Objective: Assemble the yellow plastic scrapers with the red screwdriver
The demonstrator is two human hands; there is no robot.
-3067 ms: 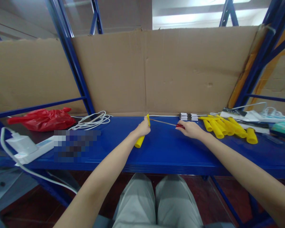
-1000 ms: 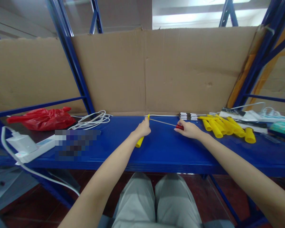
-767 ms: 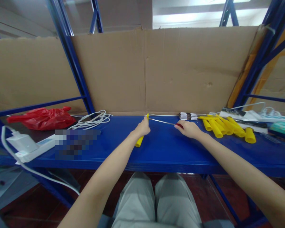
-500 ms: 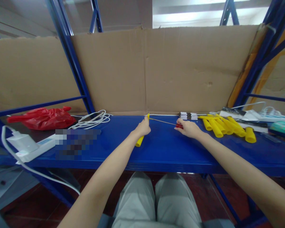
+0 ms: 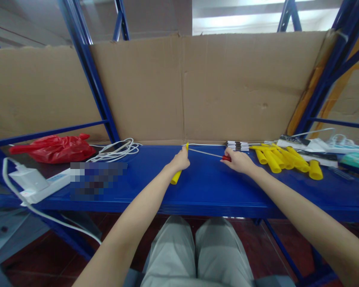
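Note:
My left hand [image 5: 180, 160] is closed around a yellow tube [image 5: 175, 177] in the middle of the blue shelf; its wide end shows below the fist and its narrow tip above. In my right hand [image 5: 237, 160] is the red handle of a screwdriver [image 5: 226, 158], gripped by the fingers. Its long thin metal shaft points left, and the end reaches the top of the yellow tube by my left hand. Whether the tip is inside the tube or only touching it, I cannot tell.
Several yellow tubes [image 5: 279, 158] lie in a pile to the right, beside a stack of small white-and-dark pieces [image 5: 237, 146]. On the left are a coiled white cable [image 5: 122, 150], a red plastic bag [image 5: 62, 149] and a power strip [image 5: 52, 186]. Cardboard [image 5: 227, 87] stands along the back.
The screwdriver's handle has shifted very slightly in my right hand's grip area. My left hand and the yellow tube have stayed in place.

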